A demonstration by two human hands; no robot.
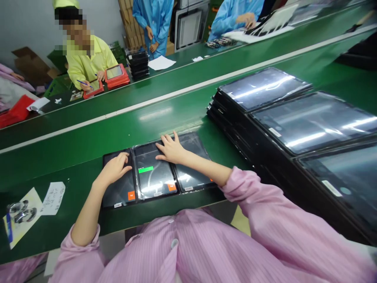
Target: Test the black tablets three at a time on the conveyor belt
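Three dark tablets lie side by side on the green bench in front of me. My left hand (115, 168) rests on the upper part of the left tablet (118, 190), fingers bent but apart, thumb out to the right. Across the top of the middle tablet (154, 177) reaches my right hand (171, 148), fingers spread, near its seam with the right tablet (191, 173). My right forearm covers part of that right tablet. Orange squares marked "Fail" glow on the left and middle screens, and a green bar shows on the middle one.
Tall stacks of wrapped tablets (265, 88) stand close on my right. Left lie a handwritten paper slip (53, 198) and a sheet with shiny round pieces (22, 212). Across the bench, a person in yellow (91, 59) writes beside red-cased tablets (117, 76); people in blue stand farther back.
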